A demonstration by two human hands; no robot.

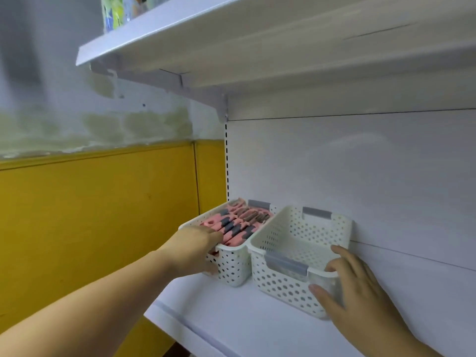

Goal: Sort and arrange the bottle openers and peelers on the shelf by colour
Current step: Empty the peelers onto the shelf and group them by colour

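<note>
White metal shelf [231,318] beside a yellow wall panel [103,215]: left hand [193,249] grips the rim of a white perforated plastic basket [233,265] packed with pink-and-grey tools [231,226], right hand [360,289] clasps the empty twin basket [280,284] just beside it, likely squaring both.

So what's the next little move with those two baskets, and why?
Probably pull the right basket forward for the next colour: it looks empty and the right hand grips its front corner, while the left basket, held by the left hand, is already full of pink tools.
</note>
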